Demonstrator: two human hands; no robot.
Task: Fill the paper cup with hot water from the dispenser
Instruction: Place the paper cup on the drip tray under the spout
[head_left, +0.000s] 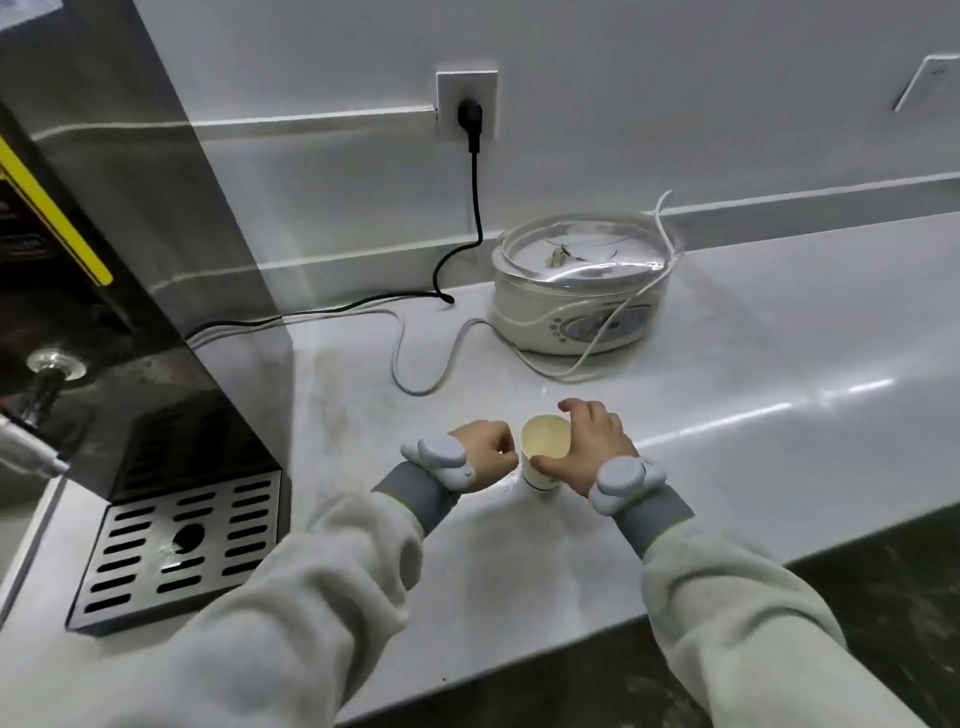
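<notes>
A small paper cup (545, 441) stands upright on the white counter (727, 415), a short way to the right of the steel water dispenser (130, 260). My right hand (587, 447) arches around the cup from the right. Its thumb lies against the cup's near wall, and its fingers curl apart above the far rim. My left hand (483, 452) is a loose fist just left of the cup and holds nothing. The dispenser's tap (47, 374) sits above a slotted drip tray (176, 551). I cannot tell whether the cup holds water.
A white electric cooker (582, 291) with a clear lid stands behind the cup, its pale cord looping across the counter. A black cable (475, 197) runs from the wall socket (466, 106) towards the dispenser. The counter's front edge drops off at the lower right.
</notes>
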